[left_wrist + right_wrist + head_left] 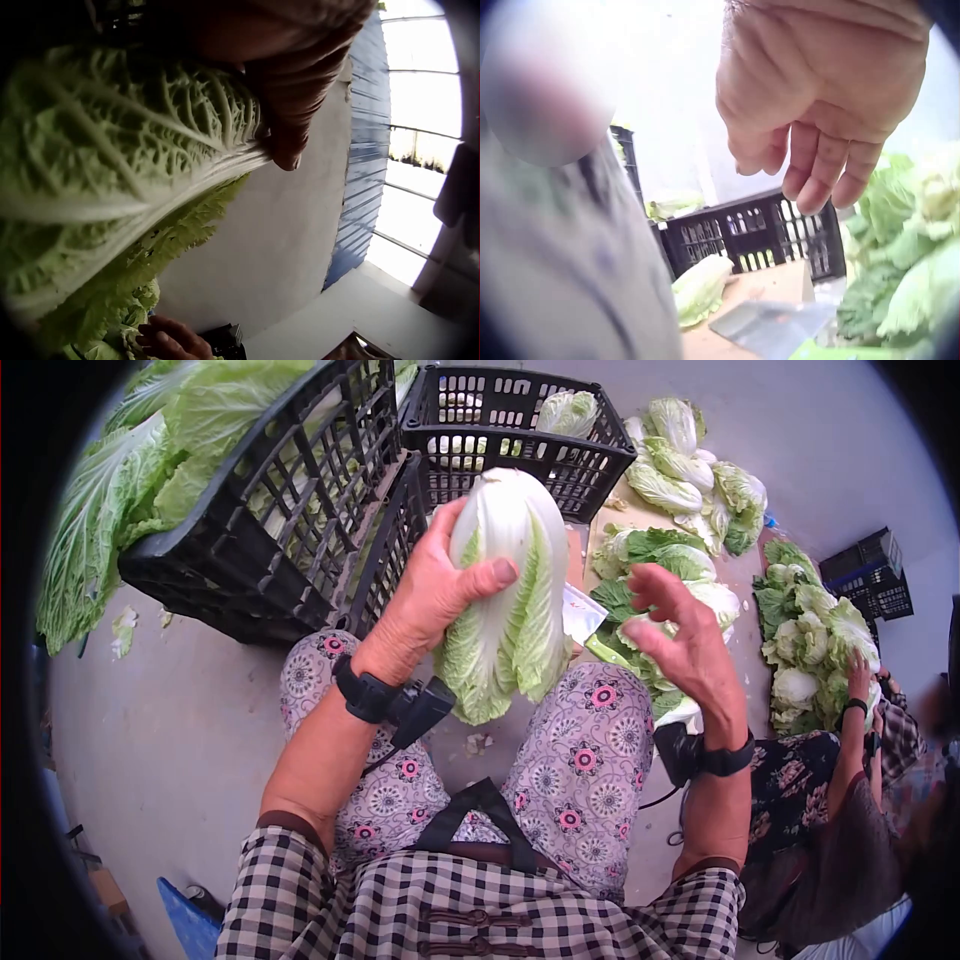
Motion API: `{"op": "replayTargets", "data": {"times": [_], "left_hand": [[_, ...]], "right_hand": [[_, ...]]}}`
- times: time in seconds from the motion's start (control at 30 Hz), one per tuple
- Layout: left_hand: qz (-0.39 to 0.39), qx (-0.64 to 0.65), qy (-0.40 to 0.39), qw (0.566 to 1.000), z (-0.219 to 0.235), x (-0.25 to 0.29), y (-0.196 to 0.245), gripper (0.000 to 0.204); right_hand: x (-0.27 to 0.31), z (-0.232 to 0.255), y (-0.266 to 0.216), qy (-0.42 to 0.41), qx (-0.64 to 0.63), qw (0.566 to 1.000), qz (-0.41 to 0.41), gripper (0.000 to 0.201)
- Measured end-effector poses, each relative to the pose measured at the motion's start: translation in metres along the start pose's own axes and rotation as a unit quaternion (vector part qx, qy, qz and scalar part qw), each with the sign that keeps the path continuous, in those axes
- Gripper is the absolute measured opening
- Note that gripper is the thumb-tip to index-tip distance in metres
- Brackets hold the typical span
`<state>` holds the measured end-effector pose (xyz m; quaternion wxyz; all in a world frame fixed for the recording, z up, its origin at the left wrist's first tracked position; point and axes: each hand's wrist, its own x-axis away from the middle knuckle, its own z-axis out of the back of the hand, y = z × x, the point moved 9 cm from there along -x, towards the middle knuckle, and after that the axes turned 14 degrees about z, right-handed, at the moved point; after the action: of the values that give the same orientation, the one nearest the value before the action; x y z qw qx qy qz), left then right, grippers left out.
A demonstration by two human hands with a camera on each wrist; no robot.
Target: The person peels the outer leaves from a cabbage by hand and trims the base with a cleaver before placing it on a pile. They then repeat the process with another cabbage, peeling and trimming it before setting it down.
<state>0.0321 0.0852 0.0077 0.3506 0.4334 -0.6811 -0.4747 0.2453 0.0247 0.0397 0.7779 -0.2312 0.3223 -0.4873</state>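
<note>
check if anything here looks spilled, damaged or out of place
Leaf scraps lie loose on the floor left of the tipped black crate, and a small bit sits between the knees. The napa cabbage in the left hand looks intact; the right hand holds nothing.

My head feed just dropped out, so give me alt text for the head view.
The left hand grips a pale green napa cabbage upright over patterned trousers, while the right hand hovers open beside it, holding nothing. Black plastic crates stand ahead, and loose cabbages lie piled to the right.
</note>
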Motion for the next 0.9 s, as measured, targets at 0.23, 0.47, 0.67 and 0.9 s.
{"op": "replayTargets", "data": {"times": [0.23,0.47,0.67,0.9], "left_hand": [[-0.043,-0.078,-0.061,0.994,-0.032,0.022,0.001,0.092],[-0.022,-0.057,-0.116,0.991,-0.027,0.022,0.002,0.041],[0.004,-0.165,-0.028,0.986,0.006,0.010,0.002,0.030],[-0.180,-0.250,0.069,0.949,0.005,0.017,0.026,0.046]], "right_hand": [[-0.006,-0.066,-0.051,0.001,-0.158,0.987,0.021,0.102],[-0.004,-0.066,-0.016,0.106,-0.360,0.924,-0.070,0.082],[0.014,-0.070,0.009,0.106,-0.543,0.825,-0.113,0.067],[0.013,-0.067,0.002,0.120,-0.553,0.820,-0.083,0.067]]}}
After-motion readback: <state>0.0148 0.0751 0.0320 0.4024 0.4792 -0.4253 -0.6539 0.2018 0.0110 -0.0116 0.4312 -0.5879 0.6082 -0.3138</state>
